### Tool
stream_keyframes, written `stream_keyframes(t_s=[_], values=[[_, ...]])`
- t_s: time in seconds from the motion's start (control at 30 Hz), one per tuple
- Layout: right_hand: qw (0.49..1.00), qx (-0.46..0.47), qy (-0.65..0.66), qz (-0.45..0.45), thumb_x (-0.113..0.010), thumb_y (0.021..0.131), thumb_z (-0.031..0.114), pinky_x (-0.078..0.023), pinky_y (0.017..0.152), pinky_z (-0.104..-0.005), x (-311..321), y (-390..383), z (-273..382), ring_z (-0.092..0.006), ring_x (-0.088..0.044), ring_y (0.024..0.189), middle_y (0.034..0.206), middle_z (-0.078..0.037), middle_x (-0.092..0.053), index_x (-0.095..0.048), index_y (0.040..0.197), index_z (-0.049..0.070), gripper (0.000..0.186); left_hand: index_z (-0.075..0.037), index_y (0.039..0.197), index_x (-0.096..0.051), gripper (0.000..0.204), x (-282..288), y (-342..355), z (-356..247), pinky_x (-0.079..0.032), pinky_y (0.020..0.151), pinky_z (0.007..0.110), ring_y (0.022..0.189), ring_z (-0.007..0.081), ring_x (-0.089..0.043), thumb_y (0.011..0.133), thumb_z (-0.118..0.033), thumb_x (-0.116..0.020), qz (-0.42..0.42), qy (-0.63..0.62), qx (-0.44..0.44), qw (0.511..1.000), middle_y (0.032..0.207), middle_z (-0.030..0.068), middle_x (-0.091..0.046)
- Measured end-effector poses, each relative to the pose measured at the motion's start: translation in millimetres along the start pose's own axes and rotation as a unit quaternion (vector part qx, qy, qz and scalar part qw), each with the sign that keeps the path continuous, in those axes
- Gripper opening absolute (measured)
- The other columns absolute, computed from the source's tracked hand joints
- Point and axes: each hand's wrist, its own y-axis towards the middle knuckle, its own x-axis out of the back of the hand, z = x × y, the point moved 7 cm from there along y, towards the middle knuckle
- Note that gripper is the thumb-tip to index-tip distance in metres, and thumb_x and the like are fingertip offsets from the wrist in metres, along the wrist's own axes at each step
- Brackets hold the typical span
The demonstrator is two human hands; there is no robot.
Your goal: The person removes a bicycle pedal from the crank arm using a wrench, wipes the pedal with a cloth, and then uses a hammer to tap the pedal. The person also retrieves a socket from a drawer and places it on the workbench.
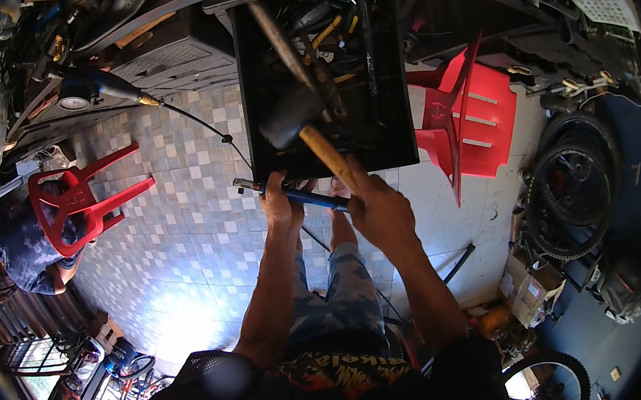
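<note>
My right hand [384, 213] is closed round the yellow wooden handle of a mallet [292, 118]. Its black head hangs over the front part of an open black drawer [404, 126]. In my left hand [279, 205] lies a long blue tool with a silver head, resembling a ratchet wrench [317, 199], held level in front of the drawer. The tool's right end meets my right hand; whether those fingers touch it, I cannot tell. Inside the drawer are a long wooden handle [272, 32], a yellow-handled tool [326, 31] and several dark tools, partly in shadow.
Right of the drawer stands a red plastic chair [489, 124]; another red chair [74, 207] is at the left, beside a seated person [27, 245]. A black hose [203, 122] hangs left of the drawer. Bicycle wheels [572, 189] and a cardboard box [529, 287] line the right wall.
</note>
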Motion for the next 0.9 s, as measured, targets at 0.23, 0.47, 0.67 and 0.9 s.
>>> stream_keyframes(t_s=[0.23, 0.47, 0.67, 0.9], values=[[0.998, 0.025, -0.047, -0.018, -0.068, 0.094, 0.019, -0.059, 0.069, -0.0455, -12, 4, 12, -0.0341, -0.073, 0.074, 0.093, -0.017, -0.066, -0.048, 0.152, 0.016, 0.061, -0.006, 0.114, -0.059, 0.026, 9, 8, 1, -0.06, 0.086, 0.058, 0.102, 0.0307, -0.066, 0.089, -0.011, -0.061, -0.015, 0.007, -0.007, 1.0, 0.111, 0.0122, -0.064], [0.988, 0.098, -0.089, -0.073, -0.067, 0.096, 0.027, -0.057, 0.073, -0.045, 0, 25, 25, -0.0315, -0.069, 0.084, 0.094, -0.015, -0.065, -0.057, 0.143, 0.015, 0.05, -0.007, 0.111, -0.061, 0.023, 4, 5, -1, -0.061, 0.081, 0.053, 0.096, 0.0279, -0.066, 0.089, -0.011, -0.061, -0.017, -0.017, -0.01, 1.0, 0.107, 0.0119, -0.064], [0.946, 0.187, -0.118, -0.236, -0.068, 0.096, 0.039, -0.054, 0.088, -0.0481, 56, 102, 58, -0.0352, -0.063, 0.106, 0.111, -0.017, -0.066, -0.064, 0.127, 0.003, 0.048, -0.003, 0.102, -0.06, 0.016, 1, -1, 0, -0.054, 0.067, 0.039, 0.078, 0.0246, -0.065, 0.092, -0.016, -0.058, -0.043, 0.002, 0.002, 0.999, 0.088, 0.0107, -0.065], [0.866, 0.215, -0.231, -0.388, -0.045, 0.091, 0.082, -0.039, 0.115, -0.0499, 64, 280, 100, -0.0361, -0.051, 0.137, 0.148, -0.022, -0.054, -0.051, 0.146, -0.002, 0.101, -0.003, 0.105, -0.062, 0.018, -3, -5, -6, -0.053, 0.069, 0.04, 0.081, 0.0248, -0.065, 0.091, -0.015, -0.062, -0.051, -0.009, -0.031, 0.998, 0.093, 0.0098, -0.066]])
